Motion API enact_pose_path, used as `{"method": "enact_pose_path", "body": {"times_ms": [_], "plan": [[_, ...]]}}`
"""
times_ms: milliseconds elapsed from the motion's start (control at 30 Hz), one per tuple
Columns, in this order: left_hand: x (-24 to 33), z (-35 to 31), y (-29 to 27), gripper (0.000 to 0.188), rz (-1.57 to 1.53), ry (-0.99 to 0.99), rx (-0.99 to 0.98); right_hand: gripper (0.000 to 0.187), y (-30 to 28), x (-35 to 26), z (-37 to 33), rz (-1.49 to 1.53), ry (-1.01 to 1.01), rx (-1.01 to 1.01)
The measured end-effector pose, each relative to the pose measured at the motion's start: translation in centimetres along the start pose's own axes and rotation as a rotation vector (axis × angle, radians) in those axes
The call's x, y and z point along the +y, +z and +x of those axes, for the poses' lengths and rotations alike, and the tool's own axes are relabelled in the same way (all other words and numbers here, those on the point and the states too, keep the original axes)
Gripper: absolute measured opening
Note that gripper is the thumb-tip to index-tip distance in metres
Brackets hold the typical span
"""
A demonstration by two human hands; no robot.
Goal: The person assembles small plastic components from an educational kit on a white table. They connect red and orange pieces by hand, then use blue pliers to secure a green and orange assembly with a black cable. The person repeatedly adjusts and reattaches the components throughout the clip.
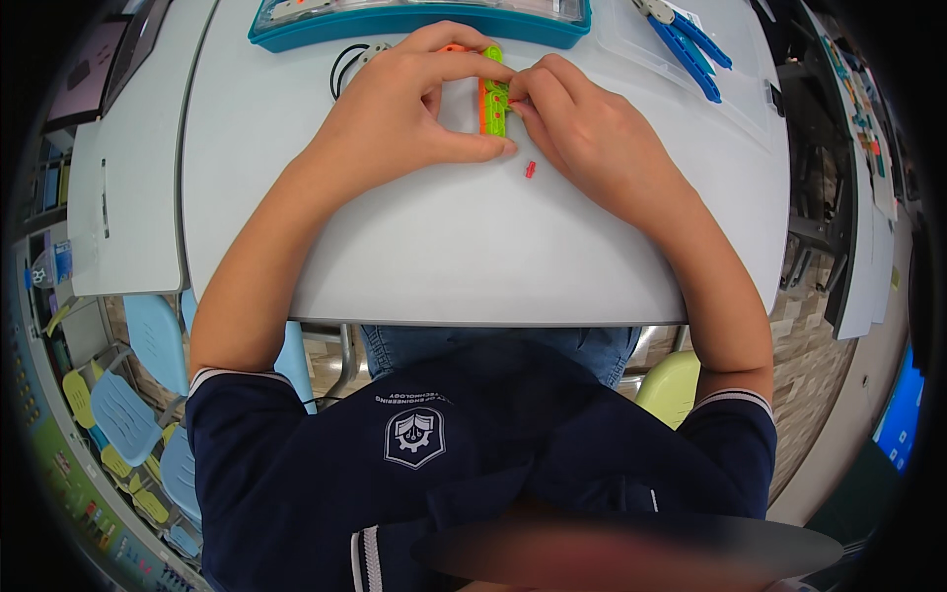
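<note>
My left hand (397, 113) grips a lime-green and orange plastic building piece (495, 109) lengthwise, with the thumb at its near end and the fingers at its far end. Against the right side of that piece, my right hand (584, 113) is closed in a pinch. Whatever sits between those fingertips is too small and covered to make out. A small red connector peg (531, 170) lies on the white table (473, 257), just below the right fingertips. Another orange part (453, 47) shows partly behind the left fingers.
A teal-rimmed storage case (424, 35) stands at the far edge. Blue-handled pliers (691, 49) rest on a clear plastic lid (735, 94) at the far right. Beside my left hand lies a black cable (340, 71) with a grey part. A second table (128, 197) adjoins on the left.
</note>
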State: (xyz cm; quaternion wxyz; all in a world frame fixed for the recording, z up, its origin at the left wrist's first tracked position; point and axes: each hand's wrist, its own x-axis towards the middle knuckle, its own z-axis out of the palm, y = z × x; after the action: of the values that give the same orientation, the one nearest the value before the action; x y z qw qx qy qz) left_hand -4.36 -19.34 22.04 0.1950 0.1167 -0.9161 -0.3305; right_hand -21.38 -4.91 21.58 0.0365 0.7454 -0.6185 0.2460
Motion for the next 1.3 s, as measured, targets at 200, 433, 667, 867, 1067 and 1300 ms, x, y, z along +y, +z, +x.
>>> {"method": "enact_pose_path", "body": {"times_ms": [200,433,667,867,1067,1300], "plan": [[0.0,0.0,0.0,0.053,0.01,0.0,0.002,0.024,-0.2,0.0,0.0,-0.057,-0.052,-0.055],[-0.1,0.0,0.0,0.054,0.013,0.01,0.008,0.023,0.1,-0.2,0.0,-0.039,-0.026,-0.029],[-0.3,0.0,0.1,0.053,0.012,0.027,0.025,0.015,0.2,-0.2,-0.1,0.018,0.077,-0.016],[0.1,0.0,-0.2,0.052,0.002,-0.02,-0.014,0.015,-0.5,-0.2,-0.1,0.122,0.124,-0.011],[0.4,0.0,-0.6,0.051,0.002,-0.062,-0.038,0.012,-2.4,1.1,0.2,0.233,0.107,0.008],[0.5,0.0,-0.6,0.049,-0.002,-0.073,-0.046,0.007,-2.8,1.9,0.1,0.427,0.116,-0.136]]}}
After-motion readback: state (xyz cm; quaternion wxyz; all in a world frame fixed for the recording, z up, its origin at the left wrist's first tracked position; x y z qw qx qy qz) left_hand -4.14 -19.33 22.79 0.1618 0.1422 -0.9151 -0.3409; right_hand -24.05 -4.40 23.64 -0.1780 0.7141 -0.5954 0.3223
